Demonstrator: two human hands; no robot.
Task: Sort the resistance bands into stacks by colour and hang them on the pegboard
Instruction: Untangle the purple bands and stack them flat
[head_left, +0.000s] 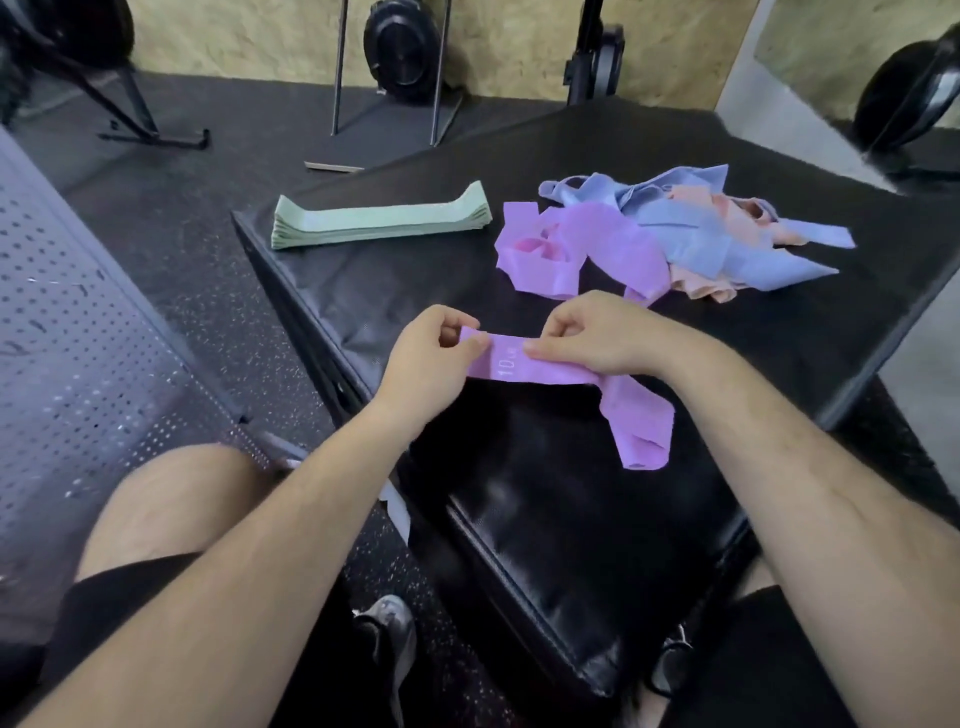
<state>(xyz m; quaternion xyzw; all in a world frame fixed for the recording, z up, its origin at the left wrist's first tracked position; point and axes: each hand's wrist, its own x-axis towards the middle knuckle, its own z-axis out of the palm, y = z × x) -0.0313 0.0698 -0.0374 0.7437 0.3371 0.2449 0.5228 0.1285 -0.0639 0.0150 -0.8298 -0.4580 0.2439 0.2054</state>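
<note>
A purple resistance band (511, 362) printed "10" is stretched flat between both hands above the black padded platform (426, 291). My left hand (428, 364) pinches its left end and my right hand (592, 338) pinches it further right, while the band's free end (641, 431) droops onto the platform. A neat stack of green bands (382, 222) lies at the platform's far left. A loose heap of purple bands (582, 249), blue bands (691, 228) and peach bands (701, 288) lies at the far right.
A grey perforated pegboard panel (67, 364) lies slanted at the left on the speckled rubber floor (208, 270). Gym equipment stands (395, 78) rise at the back against a chipboard wall. My knees and a shoe (387, 639) are below.
</note>
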